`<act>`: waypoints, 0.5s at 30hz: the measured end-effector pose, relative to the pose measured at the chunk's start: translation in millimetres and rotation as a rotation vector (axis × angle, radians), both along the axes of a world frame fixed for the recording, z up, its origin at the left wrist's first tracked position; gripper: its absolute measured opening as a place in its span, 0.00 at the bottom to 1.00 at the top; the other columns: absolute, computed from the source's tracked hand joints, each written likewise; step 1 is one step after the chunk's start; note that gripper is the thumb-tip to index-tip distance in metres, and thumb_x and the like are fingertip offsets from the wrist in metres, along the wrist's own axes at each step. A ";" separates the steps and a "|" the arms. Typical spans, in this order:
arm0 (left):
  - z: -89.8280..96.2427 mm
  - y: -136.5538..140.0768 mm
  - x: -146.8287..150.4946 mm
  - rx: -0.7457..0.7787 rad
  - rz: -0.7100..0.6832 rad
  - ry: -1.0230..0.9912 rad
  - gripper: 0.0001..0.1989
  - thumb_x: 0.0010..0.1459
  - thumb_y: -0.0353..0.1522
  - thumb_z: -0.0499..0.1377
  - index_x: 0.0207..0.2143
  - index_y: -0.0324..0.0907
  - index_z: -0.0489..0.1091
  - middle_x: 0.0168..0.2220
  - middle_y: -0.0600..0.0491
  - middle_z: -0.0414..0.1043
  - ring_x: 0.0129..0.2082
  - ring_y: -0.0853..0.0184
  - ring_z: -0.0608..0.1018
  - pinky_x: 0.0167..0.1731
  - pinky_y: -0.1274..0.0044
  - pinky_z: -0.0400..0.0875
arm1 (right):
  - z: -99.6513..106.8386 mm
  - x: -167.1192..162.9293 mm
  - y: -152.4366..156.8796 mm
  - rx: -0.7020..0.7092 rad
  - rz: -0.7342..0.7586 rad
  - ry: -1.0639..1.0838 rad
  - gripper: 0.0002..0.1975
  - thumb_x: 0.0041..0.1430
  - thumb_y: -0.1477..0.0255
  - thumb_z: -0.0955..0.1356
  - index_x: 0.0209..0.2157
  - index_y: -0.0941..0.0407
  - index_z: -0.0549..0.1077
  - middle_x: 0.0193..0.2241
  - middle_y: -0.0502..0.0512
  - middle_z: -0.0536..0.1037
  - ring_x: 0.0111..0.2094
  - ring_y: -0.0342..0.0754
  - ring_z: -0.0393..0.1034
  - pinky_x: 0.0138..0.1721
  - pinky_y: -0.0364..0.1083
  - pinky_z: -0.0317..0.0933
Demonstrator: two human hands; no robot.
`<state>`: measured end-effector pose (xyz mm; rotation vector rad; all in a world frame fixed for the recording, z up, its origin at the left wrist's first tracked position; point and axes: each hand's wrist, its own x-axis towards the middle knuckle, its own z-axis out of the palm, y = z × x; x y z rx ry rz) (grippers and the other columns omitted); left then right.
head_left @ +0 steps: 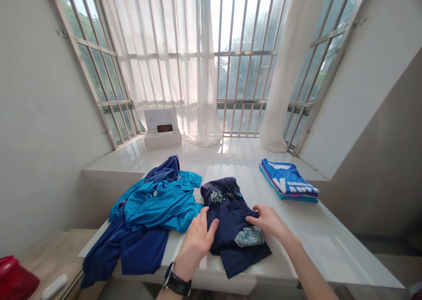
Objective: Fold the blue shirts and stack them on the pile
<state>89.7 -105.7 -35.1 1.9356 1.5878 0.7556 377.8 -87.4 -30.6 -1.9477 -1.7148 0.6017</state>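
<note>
Head view: navy shirt (229, 225) lies lengthwise away, angled leftward, between loosely spread hands (198, 235) (269, 221).

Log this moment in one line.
left hand: at left edge of dark shirt | right hand: at its right edge | clothes heap: left | folded stack: right

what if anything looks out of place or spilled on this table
The heap of clothes left of the navy shirt looks untidy: it lies rumpled, and its dark-blue cloth droops past the edge of the white table, unlike the neat folded stack at right. I see no spill.
</note>
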 end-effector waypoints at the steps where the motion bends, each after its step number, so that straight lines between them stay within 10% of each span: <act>1: 3.8 2.5 2.9 -0.036 -0.014 -0.069 0.26 0.63 0.43 0.52 0.59 0.38 0.63 0.49 0.36 0.75 0.51 0.49 0.76 0.51 0.62 0.69 | -0.4 -3.0 3.5 -0.014 0.005 0.001 0.18 0.43 0.59 0.73 0.33 0.57 0.76 0.34 0.63 0.82 0.37 0.61 0.75 0.39 0.52 0.65; 6: 24.4 12.2 -3.9 -0.406 -0.157 -0.550 0.30 0.56 0.41 0.62 0.58 0.43 0.61 0.47 0.45 0.70 0.40 0.61 0.78 0.41 0.71 0.73 | 1.5 -8.8 8.3 -0.062 0.051 0.104 0.16 0.44 0.59 0.73 0.32 0.56 0.74 0.33 0.60 0.82 0.37 0.58 0.76 0.39 0.52 0.67; 10: 29.4 16.3 -11.2 -0.696 -0.200 -0.952 0.40 0.47 0.38 0.71 0.60 0.45 0.59 0.39 0.51 0.70 0.37 0.64 0.78 0.37 0.75 0.73 | 3.4 -6.3 3.5 -0.030 0.090 0.221 0.30 0.47 0.58 0.72 0.51 0.55 0.70 0.48 0.60 0.80 0.50 0.58 0.74 0.50 0.52 0.67; 15: 39.0 17.9 -3.2 -0.849 -0.206 -1.083 0.46 0.45 0.34 0.73 0.64 0.47 0.56 0.40 0.50 0.76 0.35 0.65 0.79 0.37 0.75 0.72 | 11.6 -4.6 -3.3 0.005 0.264 0.558 0.35 0.53 0.53 0.71 0.59 0.51 0.65 0.53 0.58 0.75 0.49 0.56 0.73 0.52 0.54 0.67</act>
